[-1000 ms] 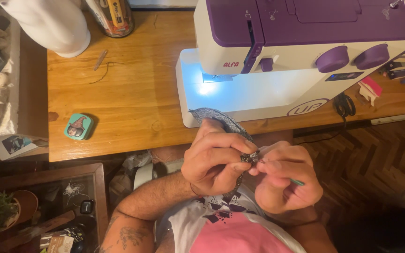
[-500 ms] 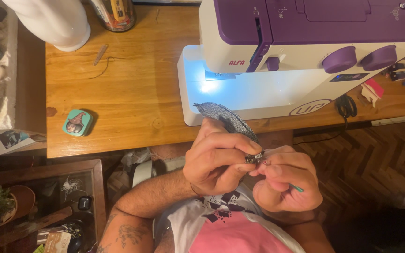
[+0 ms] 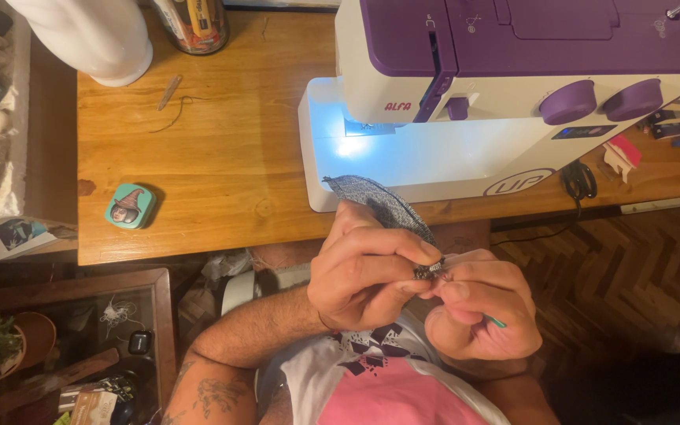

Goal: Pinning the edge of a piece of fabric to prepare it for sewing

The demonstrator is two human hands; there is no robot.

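Fingertips of both hands meet, pinching a small dark piece at the lower end of a grey fabric strip. Left hand curls tightly closed over it; right hand also grips a thin green tool. Fabric rises to the desk front edge, beside a lit purple-and-white sewing machine. Teal tin sits near the desk's front left corner.

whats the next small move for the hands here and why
Probably keep the left hand pinching the grey fabric piece steady while the right hand works the small green-tipped tool at the dark spot where both grips meet; the fabric's far end hangs unsupported.
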